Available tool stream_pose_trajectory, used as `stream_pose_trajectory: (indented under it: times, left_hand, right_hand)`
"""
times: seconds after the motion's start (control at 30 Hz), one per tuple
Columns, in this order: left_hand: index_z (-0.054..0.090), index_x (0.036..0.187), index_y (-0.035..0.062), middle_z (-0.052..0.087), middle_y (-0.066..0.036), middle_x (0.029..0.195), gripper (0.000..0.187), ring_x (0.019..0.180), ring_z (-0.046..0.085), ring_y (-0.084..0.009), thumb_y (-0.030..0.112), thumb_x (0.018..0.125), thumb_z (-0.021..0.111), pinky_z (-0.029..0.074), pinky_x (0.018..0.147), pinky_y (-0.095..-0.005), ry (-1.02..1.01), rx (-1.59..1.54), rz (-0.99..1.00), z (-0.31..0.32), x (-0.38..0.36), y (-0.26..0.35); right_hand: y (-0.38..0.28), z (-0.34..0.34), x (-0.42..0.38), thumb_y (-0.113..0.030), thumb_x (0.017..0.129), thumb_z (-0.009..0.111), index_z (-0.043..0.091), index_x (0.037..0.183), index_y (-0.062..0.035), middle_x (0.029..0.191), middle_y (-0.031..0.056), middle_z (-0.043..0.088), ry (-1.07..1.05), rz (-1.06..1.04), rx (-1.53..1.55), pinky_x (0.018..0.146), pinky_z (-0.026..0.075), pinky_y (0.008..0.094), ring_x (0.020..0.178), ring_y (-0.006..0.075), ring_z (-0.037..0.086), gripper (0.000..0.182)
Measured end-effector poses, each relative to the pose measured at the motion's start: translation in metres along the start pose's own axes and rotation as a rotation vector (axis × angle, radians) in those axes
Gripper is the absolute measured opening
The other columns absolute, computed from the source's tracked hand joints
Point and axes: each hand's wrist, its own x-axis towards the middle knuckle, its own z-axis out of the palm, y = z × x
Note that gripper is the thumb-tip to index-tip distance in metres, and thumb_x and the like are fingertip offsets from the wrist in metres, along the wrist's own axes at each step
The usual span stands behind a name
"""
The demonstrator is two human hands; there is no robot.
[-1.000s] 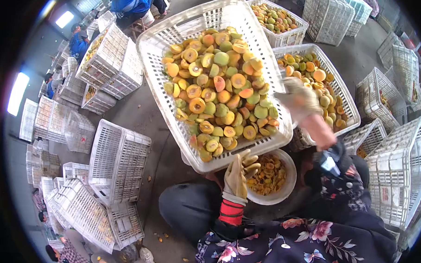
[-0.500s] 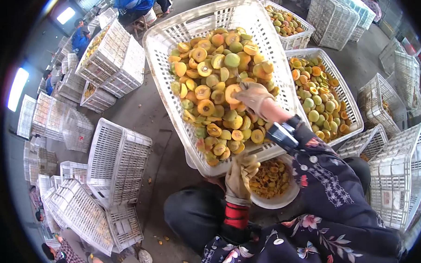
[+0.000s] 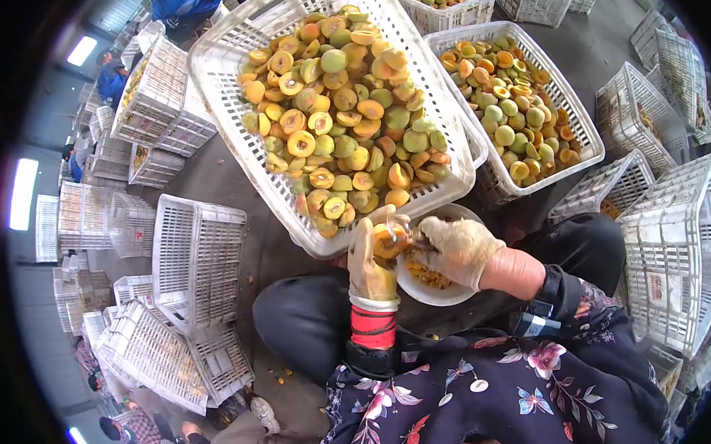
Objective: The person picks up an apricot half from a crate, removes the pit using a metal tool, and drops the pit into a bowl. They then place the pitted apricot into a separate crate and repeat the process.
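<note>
Your left hand (image 3: 374, 276) cups cut fruit (image 3: 388, 243), likely steadying it for the tool (image 3: 422, 244) your right hand (image 3: 460, 251) grips; bowl (image 3: 431, 297) beneath.

White crates (image 3: 217, 268) at left, bright window (image 3: 24, 195), person in blue (image 3: 185, 1)

Gloved and curled, the left hand (image 3: 372, 263) reached forward and the right hand (image 3: 458, 249) leftward, the 2 close together.
</note>
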Motion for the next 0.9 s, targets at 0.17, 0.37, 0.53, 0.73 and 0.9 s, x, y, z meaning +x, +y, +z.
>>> stream_pose_trajectory:
  times: [0.17, 0.37, 0.53, 0.73, 0.9]
  left_hand:
    - [0.053, 0.113, -0.0018, 0.068, -0.015, 0.094, 0.017, 0.086, 0.068, -0.0227, -0.002, 0.096, 0.052, 0.057, 0.076, -0.0324, -0.019, 0.504, 0.321, 0.021, -0.002, 0.028]
    - [0.052, 0.116, -0.0026, 0.066, -0.015, 0.09, 0.019, 0.074, 0.068, -0.0215, 0.001, 0.097, 0.052, 0.058, 0.067, -0.0304, 0.169, -0.052, 0.078, 0.037, -0.006, 0.045]
    - [0.064, 0.096, -0.0035, 0.069, -0.014, 0.084, 0.044, 0.07, 0.064, -0.0192, 0.037, 0.103, 0.048, 0.051, 0.067, -0.0297, 0.169, 0.008, 0.004, 0.042, -0.01, 0.057]
    - [0.059, 0.102, -0.0044, 0.067, -0.014, 0.091, 0.041, 0.073, 0.066, -0.0209, 0.033, 0.105, 0.043, 0.054, 0.073, -0.0304, 0.082, 0.017, 0.01, 0.039, -0.007, 0.048]
    - [0.055, 0.112, -0.0004, 0.062, -0.018, 0.117, 0.031, 0.088, 0.067, -0.0254, 0.028, 0.105, 0.046, 0.057, 0.08, -0.0388, 0.01, 0.403, 0.3, 0.054, -0.006, 0.052]
  right_hand:
    - [0.01, 0.012, -0.014, -0.034, 0.092, 0.055, 0.058, 0.097, -0.0072, 0.074, 0.0174, 0.068, 0.111, -0.176, -0.103, 0.067, 0.053, 0.0498, 0.071, 0.0383, 0.068, 0.027]
    - [-0.005, 0.003, -0.03, -0.035, 0.094, 0.054, 0.056, 0.099, -0.006, 0.074, 0.0177, 0.068, 0.063, -0.171, -0.071, 0.06, 0.053, 0.05, 0.068, 0.0371, 0.068, 0.03]
    - [-0.008, 0.007, -0.032, -0.032, 0.091, 0.058, 0.055, 0.098, -0.0056, 0.069, 0.0173, 0.066, 0.023, -0.133, -0.061, 0.059, 0.052, 0.0489, 0.066, 0.0383, 0.067, 0.027]
    - [-0.006, 0.019, -0.032, -0.03, 0.089, 0.062, 0.054, 0.099, -0.0065, 0.064, 0.0169, 0.063, 0.036, -0.102, 0.006, 0.056, 0.052, 0.0479, 0.062, 0.0391, 0.065, 0.027]
    - [0.006, -0.006, -0.019, -0.037, 0.091, 0.059, 0.057, 0.11, -0.0099, 0.096, 0.0159, 0.068, -0.192, -0.095, 0.29, 0.083, 0.051, 0.0441, 0.096, 0.037, 0.064, 0.034]
